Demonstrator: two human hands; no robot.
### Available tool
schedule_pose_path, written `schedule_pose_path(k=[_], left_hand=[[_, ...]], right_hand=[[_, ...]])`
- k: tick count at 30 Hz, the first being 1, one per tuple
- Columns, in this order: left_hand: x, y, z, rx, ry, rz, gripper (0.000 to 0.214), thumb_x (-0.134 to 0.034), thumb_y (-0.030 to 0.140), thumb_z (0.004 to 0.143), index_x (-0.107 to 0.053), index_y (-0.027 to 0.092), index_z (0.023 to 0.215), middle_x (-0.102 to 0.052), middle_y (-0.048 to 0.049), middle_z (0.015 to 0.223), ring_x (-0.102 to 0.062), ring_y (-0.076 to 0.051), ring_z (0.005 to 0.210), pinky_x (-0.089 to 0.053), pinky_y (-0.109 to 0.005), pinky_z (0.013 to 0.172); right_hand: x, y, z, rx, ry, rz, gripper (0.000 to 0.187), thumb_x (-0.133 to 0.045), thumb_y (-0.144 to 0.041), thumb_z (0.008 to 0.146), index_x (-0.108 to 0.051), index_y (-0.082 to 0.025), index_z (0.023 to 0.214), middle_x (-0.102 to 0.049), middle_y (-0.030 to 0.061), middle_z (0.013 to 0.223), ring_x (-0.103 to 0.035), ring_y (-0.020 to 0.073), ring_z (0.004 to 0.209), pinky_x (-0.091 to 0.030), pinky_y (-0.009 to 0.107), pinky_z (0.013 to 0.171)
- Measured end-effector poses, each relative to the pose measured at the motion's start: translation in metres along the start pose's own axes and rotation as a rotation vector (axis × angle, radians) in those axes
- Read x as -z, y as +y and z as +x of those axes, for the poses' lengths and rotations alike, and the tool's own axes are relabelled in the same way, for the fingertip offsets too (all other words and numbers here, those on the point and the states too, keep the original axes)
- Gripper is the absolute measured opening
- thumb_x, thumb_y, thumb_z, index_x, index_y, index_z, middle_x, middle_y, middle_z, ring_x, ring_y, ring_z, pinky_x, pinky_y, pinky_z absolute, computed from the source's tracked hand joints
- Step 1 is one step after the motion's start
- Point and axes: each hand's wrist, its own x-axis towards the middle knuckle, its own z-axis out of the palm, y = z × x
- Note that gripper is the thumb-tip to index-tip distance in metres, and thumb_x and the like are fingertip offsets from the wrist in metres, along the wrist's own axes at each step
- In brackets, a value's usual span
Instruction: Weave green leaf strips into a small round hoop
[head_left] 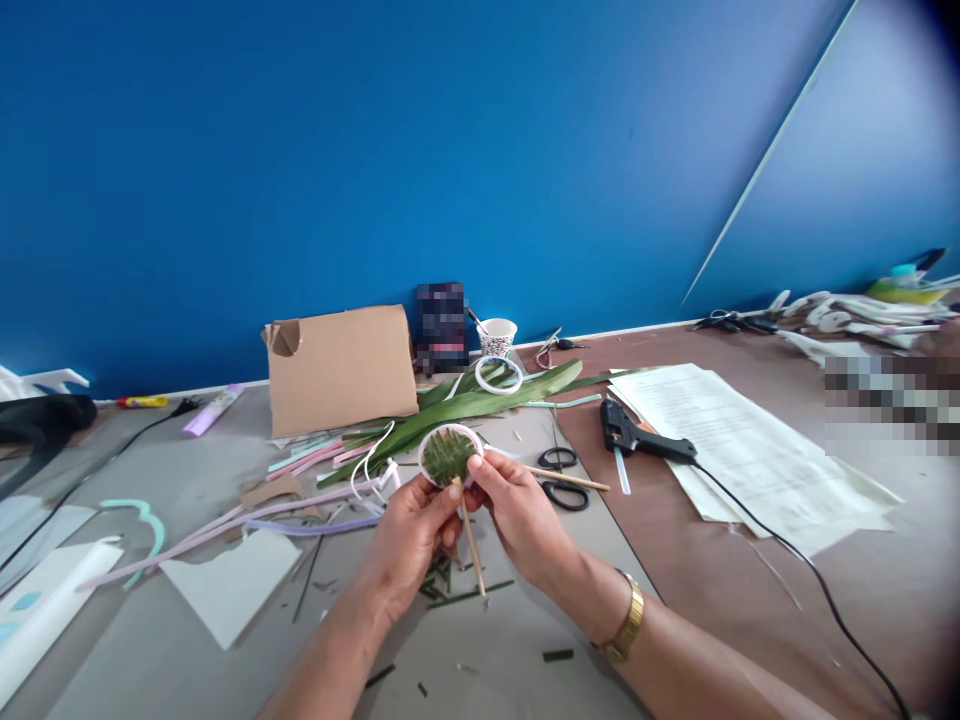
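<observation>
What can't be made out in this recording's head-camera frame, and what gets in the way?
All in the head view:
Back of the leafy green disc: turned away from the camera.
Some fingertips of the left hand and right hand: hidden behind the disc.
Text on the papers: too small.
Dark upright item: masked by pixel blocks.
Black object: cut off by the left edge.

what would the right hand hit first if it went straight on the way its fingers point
The green disc with the pale rim, which the right hand already touches; beyond it, probably the long green leaves, though depth is unclear.
</observation>
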Motion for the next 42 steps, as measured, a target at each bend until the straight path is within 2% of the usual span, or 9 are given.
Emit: schedule_pose_path(k=[5, 17, 19, 23, 27, 35, 40, 42], left_hand=[[0.0, 0.001, 0.0, 0.027, -0.013, 0.021, 0.036, -0.072, 0.049, 0.07, -0.059, 0.015, 0.068, -0.04, 0.0077, 0.041, -0.034, -0.006, 0.041, -0.031, -0.018, 0.043], [-0.001, -0.009, 0.002, -0.109, 0.045, 0.007, 0.028, -0.068, 0.041, 0.077, -0.057, 0.015, 0.072, -0.05, 0.0044, 0.06, -0.031, -0.002, 0.044, -0.026, -0.016, 0.043], [-0.001, -0.009, 0.002, -0.123, 0.046, 0.006, 0.029, -0.067, 0.041, 0.078, -0.057, 0.015, 0.071, -0.05, 0.0045, 0.061, -0.031, -0.002, 0.045, -0.026, -0.016, 0.043], [0.001, -0.009, 0.003, -0.137, 0.039, 0.015, 0.029, -0.066, 0.041, 0.079, -0.057, 0.015, 0.072, -0.053, 0.0035, 0.062, -0.032, -0.003, 0.046, -0.027, -0.017, 0.044], [0.003, -0.008, 0.003, -0.157, 0.041, -0.006, 0.025, -0.067, 0.038, 0.078, -0.059, 0.014, 0.075, -0.059, 0.0015, 0.068, -0.035, -0.002, 0.047, -0.027, -0.016, 0.046], [0.004, -0.006, 0.004, -0.08, 0.036, -0.079, 0.029, -0.073, 0.04, 0.072, -0.061, 0.014, 0.074, -0.058, 0.0023, 0.064, -0.036, -0.001, 0.045, -0.028, -0.015, 0.044], [0.003, -0.007, 0.003, -0.021, 0.034, -0.068, 0.034, -0.072, 0.047, 0.07, -0.059, 0.015, 0.069, -0.042, 0.0074, 0.045, -0.034, -0.004, 0.039, -0.029, -0.017, 0.04], [0.003, -0.007, 0.004, -0.032, 0.041, -0.048, 0.035, -0.072, 0.047, 0.07, -0.059, 0.015, 0.068, -0.04, 0.0078, 0.044, -0.034, -0.004, 0.039, -0.03, -0.017, 0.04]], right_hand=[[0.003, 0.005, 0.001, 0.043, -0.011, -0.032, 0.034, -0.062, -0.045, 0.079, -0.052, -0.018, 0.061, -0.048, -0.0039, 0.053, -0.041, 0.0099, 0.053, -0.034, 0.023, 0.055], [-0.001, -0.002, 0.0, 0.006, -0.014, 0.087, 0.03, -0.062, -0.038, 0.075, -0.05, -0.018, 0.056, -0.048, -0.0028, 0.052, -0.039, 0.0106, 0.053, -0.032, 0.026, 0.057], [-0.001, -0.003, 0.0, 0.023, -0.03, 0.1, 0.025, -0.06, -0.033, 0.073, -0.051, -0.018, 0.056, -0.049, -0.0021, 0.053, -0.04, 0.0113, 0.054, -0.033, 0.026, 0.058], [0.001, -0.003, 0.001, 0.03, -0.081, 0.109, 0.004, -0.056, -0.02, 0.066, -0.058, -0.017, 0.063, -0.052, -0.0017, 0.056, -0.042, 0.0117, 0.056, -0.034, 0.026, 0.059], [0.002, -0.003, 0.001, 0.033, -0.118, 0.096, 0.005, -0.06, -0.021, 0.067, -0.06, -0.016, 0.066, -0.052, -0.0019, 0.057, -0.043, 0.0111, 0.058, -0.034, 0.026, 0.061], [0.003, 0.0, 0.004, 0.049, -0.133, 0.058, 0.016, -0.067, -0.029, 0.07, -0.058, -0.017, 0.066, -0.052, -0.004, 0.055, -0.044, 0.0099, 0.055, -0.033, 0.025, 0.06], [0.003, 0.005, 0.005, 0.064, -0.129, 0.031, 0.02, -0.065, -0.032, 0.074, -0.055, -0.017, 0.065, -0.05, -0.0046, 0.055, -0.043, 0.0092, 0.055, -0.033, 0.025, 0.059], [0.003, 0.006, 0.005, 0.061, -0.127, 0.034, 0.021, -0.065, -0.032, 0.074, -0.055, -0.017, 0.064, -0.05, -0.0044, 0.055, -0.043, 0.0092, 0.055, -0.033, 0.024, 0.059]])
